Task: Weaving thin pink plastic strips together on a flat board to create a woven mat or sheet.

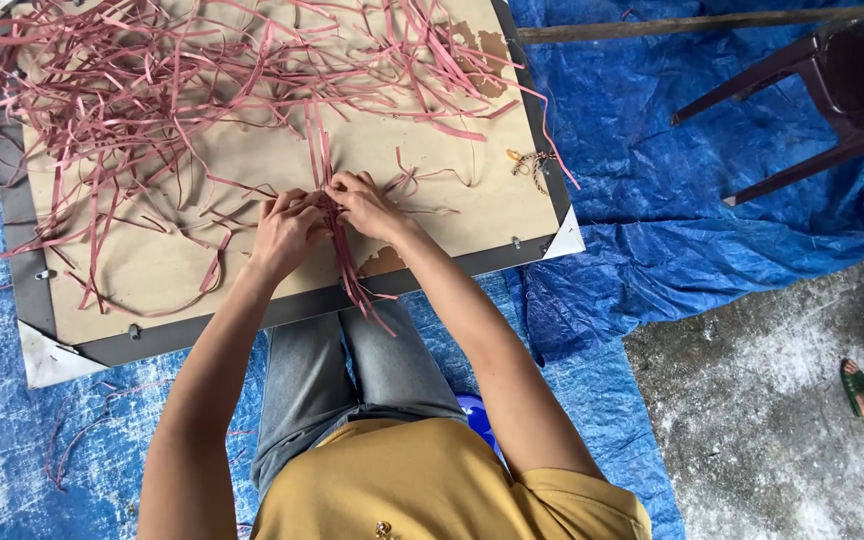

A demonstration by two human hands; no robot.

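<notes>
A flat brown board [252, 160] with a dark frame lies on a blue tarpaulin in front of me. Many thin pink strips [152, 70] are scattered over it. My left hand [285, 230] and my right hand [364, 205] meet near the board's front edge, both pinching a bundle of pink strips [340, 235]. The bundle hangs down over the board's edge towards my knees. My fingers hide the spot where the strips cross.
A blue tarpaulin [652, 150] covers the ground. A dark plastic chair [832, 90] stands at the upper right, with a wooden pole [692, 22] behind it. Bare concrete [772, 400] lies at the lower right, where another person's sandalled foot [860, 385] shows.
</notes>
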